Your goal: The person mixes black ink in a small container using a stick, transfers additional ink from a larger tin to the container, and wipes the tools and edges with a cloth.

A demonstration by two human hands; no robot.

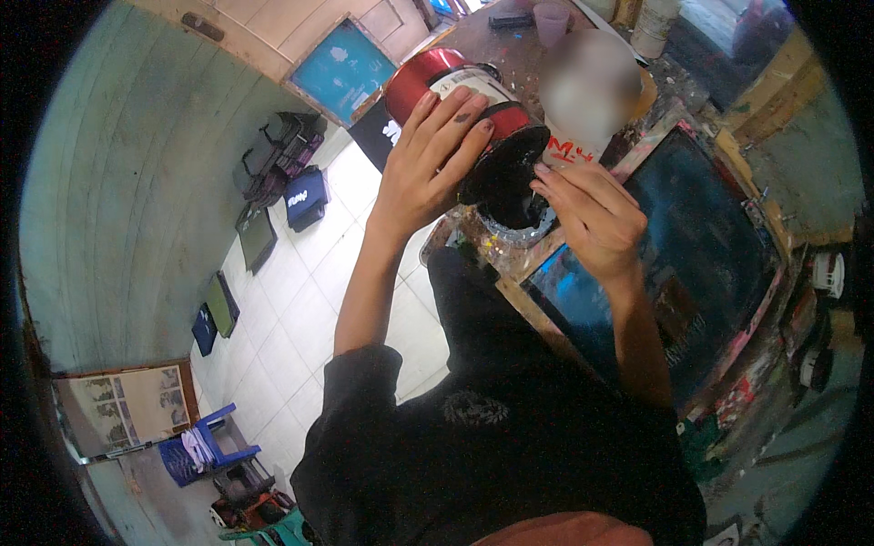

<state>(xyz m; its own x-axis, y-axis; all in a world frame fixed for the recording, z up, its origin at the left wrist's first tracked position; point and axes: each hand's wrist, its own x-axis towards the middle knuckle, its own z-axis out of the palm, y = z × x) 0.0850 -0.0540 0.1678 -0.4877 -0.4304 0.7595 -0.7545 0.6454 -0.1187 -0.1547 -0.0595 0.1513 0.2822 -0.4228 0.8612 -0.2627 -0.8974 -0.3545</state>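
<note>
My left hand (pixel 437 155) is wrapped round a red can (pixel 428 77) with a pale label. The can is tipped on its side, its black-coated mouth turned down toward me. Under the mouth stands a tub with a paint-smeared grey rim (pixel 519 238) and black inside. Close to the can's lower lip, the fingers of my right hand (pixel 596 214) are pinched together. A thin pale sliver shows at those fingertips, too small to name. Whether black paint is flowing from can to tub, I cannot tell.
A framed printing screen (pixel 674 246) lies to the right on the paint-spattered table. Behind the can are a blurred whitish container (pixel 592 86) with red marks and a translucent cup (pixel 551 23). Dark bags (pixel 282 155) and a blue plastic chair (pixel 209 446) are at the left.
</note>
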